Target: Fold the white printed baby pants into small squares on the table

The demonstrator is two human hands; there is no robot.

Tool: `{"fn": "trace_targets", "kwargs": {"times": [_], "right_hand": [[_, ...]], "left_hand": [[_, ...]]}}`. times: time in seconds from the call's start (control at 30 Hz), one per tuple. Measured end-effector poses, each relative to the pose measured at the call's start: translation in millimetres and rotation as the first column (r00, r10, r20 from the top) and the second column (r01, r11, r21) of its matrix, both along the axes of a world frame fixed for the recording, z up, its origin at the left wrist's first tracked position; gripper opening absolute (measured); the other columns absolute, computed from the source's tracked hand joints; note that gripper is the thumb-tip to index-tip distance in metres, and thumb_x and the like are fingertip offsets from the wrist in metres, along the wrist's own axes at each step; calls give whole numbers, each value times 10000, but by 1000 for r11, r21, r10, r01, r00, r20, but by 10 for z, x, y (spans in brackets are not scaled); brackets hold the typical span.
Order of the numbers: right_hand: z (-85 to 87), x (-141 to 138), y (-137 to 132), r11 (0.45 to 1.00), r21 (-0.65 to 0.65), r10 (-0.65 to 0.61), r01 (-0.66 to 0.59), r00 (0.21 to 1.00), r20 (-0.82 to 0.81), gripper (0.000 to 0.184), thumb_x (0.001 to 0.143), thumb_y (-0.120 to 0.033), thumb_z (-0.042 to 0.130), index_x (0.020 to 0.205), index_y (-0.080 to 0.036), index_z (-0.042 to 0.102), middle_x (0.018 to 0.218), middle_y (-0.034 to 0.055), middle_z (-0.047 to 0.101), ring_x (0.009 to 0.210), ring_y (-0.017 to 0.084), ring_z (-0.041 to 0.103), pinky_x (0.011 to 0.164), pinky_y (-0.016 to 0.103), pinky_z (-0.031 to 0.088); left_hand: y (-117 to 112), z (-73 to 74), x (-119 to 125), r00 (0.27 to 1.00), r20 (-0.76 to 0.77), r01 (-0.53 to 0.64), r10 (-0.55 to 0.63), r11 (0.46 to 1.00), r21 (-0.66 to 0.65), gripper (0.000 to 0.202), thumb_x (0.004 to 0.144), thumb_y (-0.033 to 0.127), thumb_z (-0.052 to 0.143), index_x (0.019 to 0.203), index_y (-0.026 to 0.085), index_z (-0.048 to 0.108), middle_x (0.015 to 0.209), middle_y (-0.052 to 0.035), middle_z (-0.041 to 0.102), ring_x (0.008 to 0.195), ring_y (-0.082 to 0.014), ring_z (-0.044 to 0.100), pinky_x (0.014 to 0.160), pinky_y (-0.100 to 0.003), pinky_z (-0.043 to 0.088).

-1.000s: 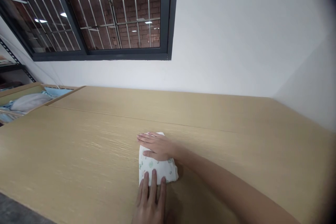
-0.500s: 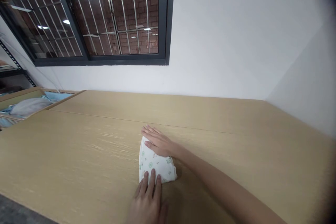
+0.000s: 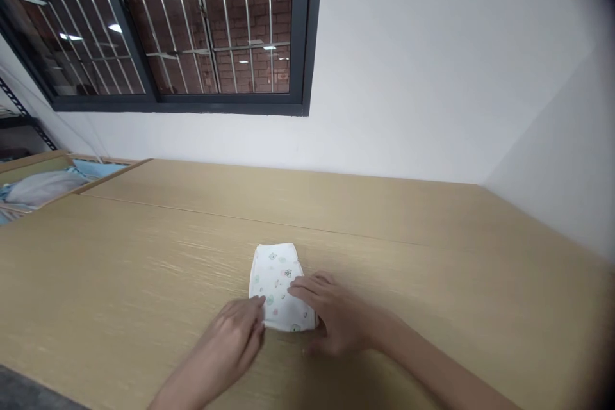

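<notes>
A small folded white cloth with a green and pink print lies flat on the tabletop, narrower at its far end. My left hand is closed at its near left edge, the thumb and fingertips pinching the border. At the right edge is my right hand, its fingers bent over the top of the cloth and its thumb lower, around the near right corner. That corner is partly hidden by the right hand, whose thumb is somewhat blurred.
The cloth rests on a wide light wooden table with a seam across it. At the far left, a wooden-sided bin holds white and blue fabric. Behind stand a white wall and a dark-framed barred window.
My right hand has slid back from the cloth's far end to its right edge. My left hand has gone from flat on the near edge to a pinch at the left side. The cloth has shifted slightly.
</notes>
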State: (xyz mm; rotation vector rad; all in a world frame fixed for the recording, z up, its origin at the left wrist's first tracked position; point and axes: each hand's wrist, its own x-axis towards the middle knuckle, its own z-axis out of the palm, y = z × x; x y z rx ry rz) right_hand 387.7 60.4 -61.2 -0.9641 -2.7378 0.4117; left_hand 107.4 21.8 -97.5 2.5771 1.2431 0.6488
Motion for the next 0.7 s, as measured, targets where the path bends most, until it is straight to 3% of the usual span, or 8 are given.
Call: {"fn": "trace_targets", "kwargs": {"times": [0.13, 0.23, 0.37, 0.47, 0.6, 0.7], "right_hand": [[-41, 12, 56, 994, -105, -48, 36, 992, -118, 376, 886, -215, 591, 1262, -218, 596, 1173, 86, 681, 1086, 252, 611, 1020, 428, 405], [-31, -24, 165, 972, -188, -181, 143, 963, -198, 207, 980, -234, 471, 1108, -223, 633, 1040, 64, 702, 972, 241, 625, 875, 383, 464], [-1, -85, 309, 922, -306, -327, 238, 901, -284, 248, 1030, -390, 430, 1004, -210, 600, 970, 56, 695, 846, 234, 621, 730, 348, 455], [-20, -137, 407, 884, -349, -424, 310, 846, -324, 288, 1026, -458, 425, 969, -214, 568, 924, 36, 669, 811, 219, 601, 691, 327, 429], [-113, -223, 555, 843, -341, -525, 416, 777, -349, 266, 1003, -447, 448, 882, -220, 519, 843, 10, 619, 743, 190, 559, 644, 299, 387], [-197, -281, 678, 801, -360, -593, 477, 714, -373, 167, 941, -373, 548, 892, -215, 527, 855, 14, 637, 769, 193, 585, 665, 295, 395]], "left_hand": [[150, 220, -38, 991, 95, -65, 99, 947, -316, 302, 1054, 380, 288, 1085, 222, 543, 1030, -69, 685, 933, -206, 642, 861, -375, 515], [288, 301, -117, 978, 174, -30, 116, 901, -432, 329, 1021, 497, 385, 993, 222, 563, 941, -33, 654, 852, -191, 602, 796, -323, 477], [486, 239, -187, 967, 215, -23, 137, 886, -462, 387, 914, 546, 580, 1099, 208, 615, 929, -28, 657, 802, -193, 578, 707, -285, 433], [645, 151, -176, 954, 222, -88, 200, 899, -428, 369, 945, 543, 498, 941, 189, 600, 809, -5, 607, 712, -166, 534, 625, -267, 376], [823, 89, -110, 938, 180, -212, 296, 901, -377, 369, 945, 539, 476, 768, 215, 479, 706, 36, 510, 647, -141, 470, 595, -263, 327], [898, 81, -50, 927, 111, -297, 357, 883, -363, 331, 946, 495, 473, 766, 217, 487, 703, 26, 554, 642, -151, 497, 598, -272, 323]]}}
